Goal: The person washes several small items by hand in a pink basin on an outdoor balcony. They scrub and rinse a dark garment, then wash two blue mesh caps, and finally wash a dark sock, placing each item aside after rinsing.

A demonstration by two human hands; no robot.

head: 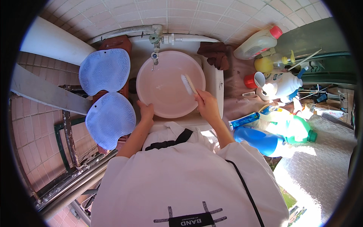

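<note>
A round pink plastic basin (pixel 164 90) rests in a white sink (pixel 216 93), under a metal tap (pixel 154 55). My left hand (pixel 146 113) grips the basin's rim at its lower left, thumb on top. In my right hand (pixel 206 103) is a scrubbing brush (pixel 187 84) with white bristles and a pale handle, held over the right part of the basin. Two blue textured plastic mats (pixel 105 71) (pixel 111 120) lie one below the other to the left of the sink.
A dark brown cloth (pixel 213 54) hangs over the sink's back right corner. To the right stand or lie a bottle with a red cap (pixel 256 42), a red cup (pixel 251 81), a white jug (pixel 280 82), a blue tube (pixel 244 121), a blue bottle (pixel 258 139) and a green-capped bottle (pixel 297 129).
</note>
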